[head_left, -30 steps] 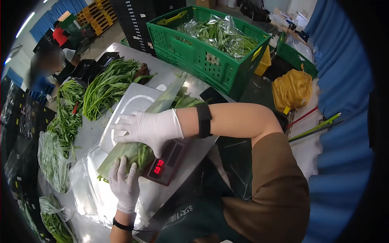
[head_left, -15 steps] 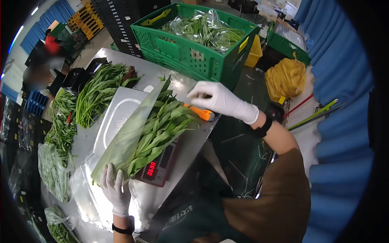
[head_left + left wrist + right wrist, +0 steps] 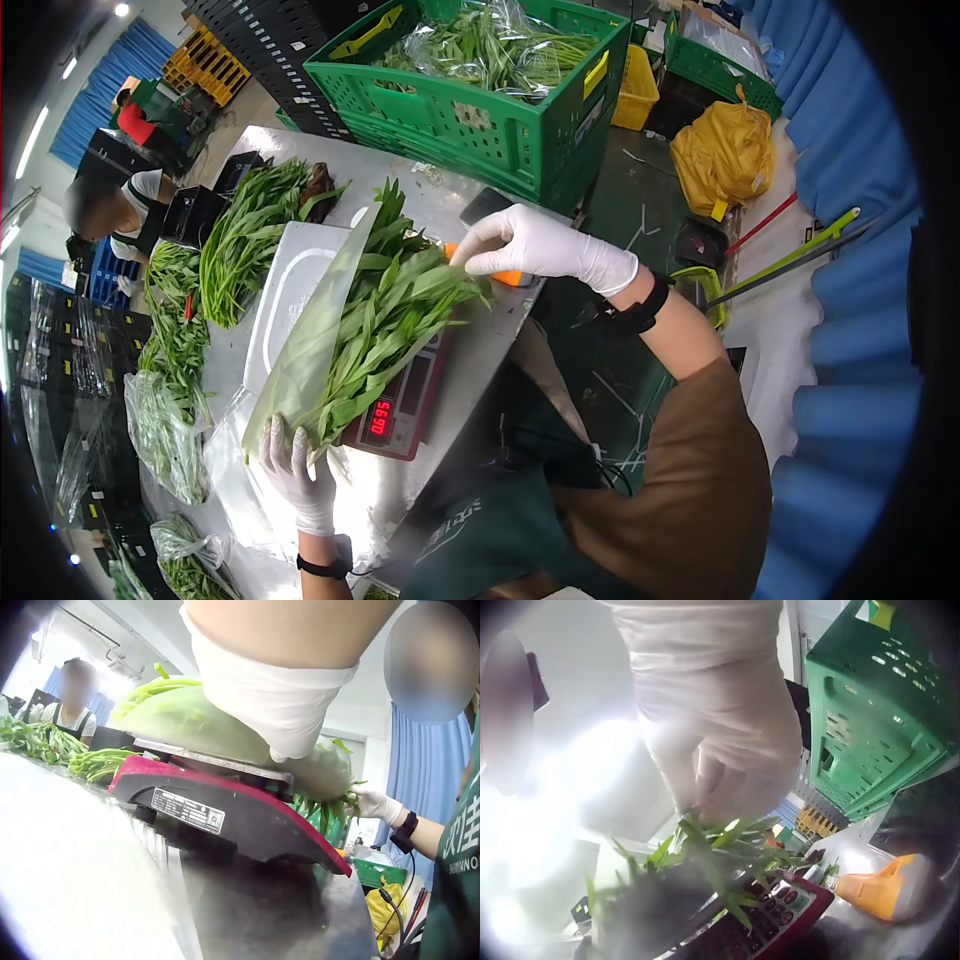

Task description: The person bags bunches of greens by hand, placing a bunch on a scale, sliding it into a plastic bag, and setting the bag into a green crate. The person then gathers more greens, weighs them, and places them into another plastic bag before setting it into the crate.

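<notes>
A bundle of leafy greens [image 3: 390, 310] lies across a digital scale [image 3: 410, 405] with a red-lit display, a clear plastic sheet [image 3: 315, 340] along its left side. At the stem end, my gloved left hand [image 3: 295, 475] rests with fingers laid on the plastic. In the left wrist view, the glove [image 3: 262, 697] is over the wrapped stems. My gloved right hand [image 3: 545, 245] pinches leaf tips at the bundle's other end between thumb and fingers. The right wrist view shows these leaves [image 3: 712, 844] right under the fingertips.
More loose greens [image 3: 255, 235] and bagged greens [image 3: 165, 440] lie along the left of the metal table. A green crate [image 3: 440, 120] of bagged greens stands at the back. An orange-handled tool [image 3: 881, 889] lies beside the scale. Another person [image 3: 125, 220] works across the table.
My right hand lifted off the wrapped bundle, swung right, and now pinches the leaf tips. The plastic lies folded back, exposing the leaves. The left hand stays at the stem end.
</notes>
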Demonstrator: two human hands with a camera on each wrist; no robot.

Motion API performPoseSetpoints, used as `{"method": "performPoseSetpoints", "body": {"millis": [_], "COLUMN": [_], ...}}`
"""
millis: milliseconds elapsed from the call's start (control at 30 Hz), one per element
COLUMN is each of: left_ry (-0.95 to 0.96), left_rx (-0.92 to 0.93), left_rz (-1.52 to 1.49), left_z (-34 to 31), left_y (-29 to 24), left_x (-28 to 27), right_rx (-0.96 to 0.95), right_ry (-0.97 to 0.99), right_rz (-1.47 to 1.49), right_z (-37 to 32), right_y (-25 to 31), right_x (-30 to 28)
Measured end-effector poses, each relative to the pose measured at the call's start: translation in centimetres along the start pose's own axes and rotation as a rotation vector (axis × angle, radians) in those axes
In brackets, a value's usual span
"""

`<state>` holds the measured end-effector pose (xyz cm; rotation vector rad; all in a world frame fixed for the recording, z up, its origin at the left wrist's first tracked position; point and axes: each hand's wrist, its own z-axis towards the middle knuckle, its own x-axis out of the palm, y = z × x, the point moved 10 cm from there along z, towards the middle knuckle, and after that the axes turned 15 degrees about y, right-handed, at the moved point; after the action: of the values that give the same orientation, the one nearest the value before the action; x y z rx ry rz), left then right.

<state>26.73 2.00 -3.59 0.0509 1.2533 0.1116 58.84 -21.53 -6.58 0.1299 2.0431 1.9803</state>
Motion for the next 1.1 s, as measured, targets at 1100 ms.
{"method": "performPoseSetpoints", "body": {"millis": [1100], "left_ry": [-0.031], "left_rx": [0.002], "left_rz": [-0.027], "left_z": [-0.2], "left_y": [-0.4], "left_x": [-0.2], "right_rx": [-0.166], "right_ry": [-0.574], "right_rz": [-0.109], "right_z": [-0.8], "right_y": [-1.6], "right_x": [-5.3]}}
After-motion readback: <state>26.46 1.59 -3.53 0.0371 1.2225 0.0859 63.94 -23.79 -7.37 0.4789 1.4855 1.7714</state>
